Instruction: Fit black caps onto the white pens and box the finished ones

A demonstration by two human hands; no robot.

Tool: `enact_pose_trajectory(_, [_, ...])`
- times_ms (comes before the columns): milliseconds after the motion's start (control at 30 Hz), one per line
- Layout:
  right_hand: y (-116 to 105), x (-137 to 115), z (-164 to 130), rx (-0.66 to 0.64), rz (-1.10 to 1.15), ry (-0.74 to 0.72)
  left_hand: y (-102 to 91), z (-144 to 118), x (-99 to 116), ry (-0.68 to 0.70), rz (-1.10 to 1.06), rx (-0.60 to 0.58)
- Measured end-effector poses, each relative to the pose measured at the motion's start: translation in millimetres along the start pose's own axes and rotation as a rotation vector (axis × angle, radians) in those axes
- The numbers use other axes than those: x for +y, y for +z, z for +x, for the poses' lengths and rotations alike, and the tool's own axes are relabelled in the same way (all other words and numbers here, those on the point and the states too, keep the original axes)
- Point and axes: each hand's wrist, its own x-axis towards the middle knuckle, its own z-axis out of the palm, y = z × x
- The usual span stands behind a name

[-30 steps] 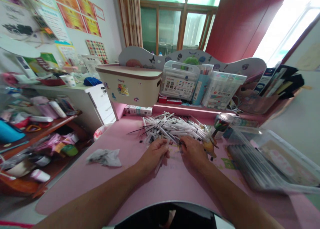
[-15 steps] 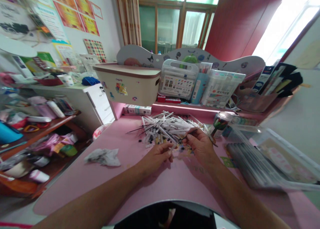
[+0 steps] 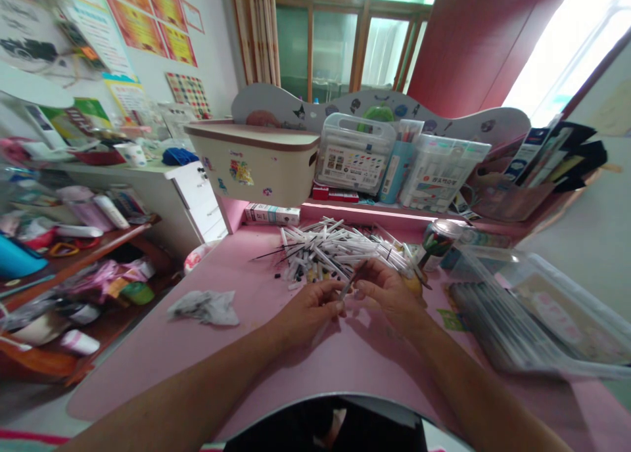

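Over the pink desk [image 3: 286, 347], my left hand [image 3: 318, 307] pinches a short, whitish pen tube [image 3: 344, 293]. Close beside it on the right, my right hand [image 3: 389, 291] is closed on a thin dark stick [image 3: 361, 268], like a pen refill, whose lower end meets the tube's upper end. Whether the stick is inside the tube is too small to tell. Just behind both hands spreads a heap of white pen tubes [image 3: 330, 242], mixed with dark thin rods and small black and clear pieces. Part of the heap is hidden by my right hand.
A crumpled tissue [image 3: 204, 307] lies left of my hands. To the right are a drink can [image 3: 440, 238] and an open clear plastic box [image 3: 507, 327] with dark pens. A cream storage bin [image 3: 256, 169] and marker cases [image 3: 355, 156] line the shelf behind.
My right hand has moved slightly down, bringing the dark stick from above the heap to the tube in my left hand. My left hand stays nearly in place.
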Motion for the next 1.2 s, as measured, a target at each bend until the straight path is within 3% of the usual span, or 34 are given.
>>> enact_pose_trajectory(100, [-7.4, 0.6, 2.6, 0.121, -0.112, -0.048, 0.0, -2.9, 1.8, 0.006, -0.071, 0.012])
enact_pose_trajectory(200, [-16.9, 5.7, 5.7, 0.179, -0.504, -0.133, -0.5, -5.2, 4.2, 0.034, -0.087, 0.006])
enact_pose_trajectory(367, [-20.9, 12.9, 4.1, -0.013, -1.174, -0.114, 1.5, -8.9, 11.7, 0.053, -0.110, 0.017])
enact_pose_trajectory(533, [-13.8, 10.9, 0.8, -0.082, -1.378, -0.063, 1.4, -11.3, 17.5, 0.062, -0.102, 0.043])
enact_pose_trajectory(667, [-14.2, 12.0, 2.0, -0.045, -1.283, -0.096, -1.7, -8.8, 15.1, 0.066, -0.063, 0.011])
enact_pose_trajectory(800, [-16.5, 13.7, 3.6, 0.004, -0.852, -0.149, -3.6, -5.9, 11.1, 0.061, -0.034, -0.017])
enact_pose_trajectory(967, [-12.6, 5.6, 1.7, 0.044, -0.398, -0.104, -4.6, -7.1, 6.7, 0.018, 0.049, -0.074])
enact_pose_trajectory(1100, [-8.9, 0.5, -0.7, -0.006, -0.236, -0.103, -6.1, -7.9, 2.0, -0.001, 0.088, -0.116])
enact_pose_trajectory(1200, [-8.1, 1.6, -1.8, -0.019, -0.235, -0.089, -7.8, -6.3, -0.2, -0.026, 0.103, -0.143])
